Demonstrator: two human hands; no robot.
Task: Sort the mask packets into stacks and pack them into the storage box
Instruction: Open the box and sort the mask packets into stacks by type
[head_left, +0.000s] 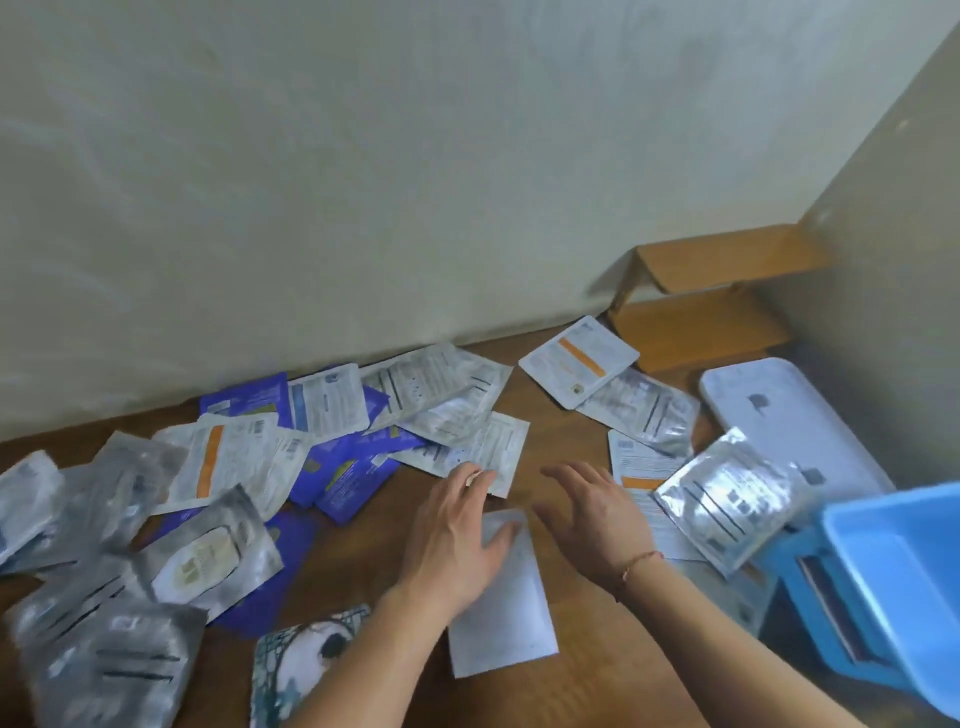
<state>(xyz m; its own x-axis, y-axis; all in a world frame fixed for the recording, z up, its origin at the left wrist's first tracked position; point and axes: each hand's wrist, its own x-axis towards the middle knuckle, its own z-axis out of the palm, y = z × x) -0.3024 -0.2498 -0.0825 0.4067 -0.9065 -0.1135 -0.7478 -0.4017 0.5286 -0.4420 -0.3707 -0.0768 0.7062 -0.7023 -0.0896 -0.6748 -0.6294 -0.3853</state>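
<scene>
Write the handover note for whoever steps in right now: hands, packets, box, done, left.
Left hand: open, resting flat on a plain white packet on the table.
Right hand: open, empty, hovering beside it.
Mask packets: scattered unsorted, silver ones near left, purple ones centre, orange-striped one far right.
Blue storage box: at right edge, nothing visible inside.
Done: no stacks visible.
Left: sort, stack, pack everything.
</scene>
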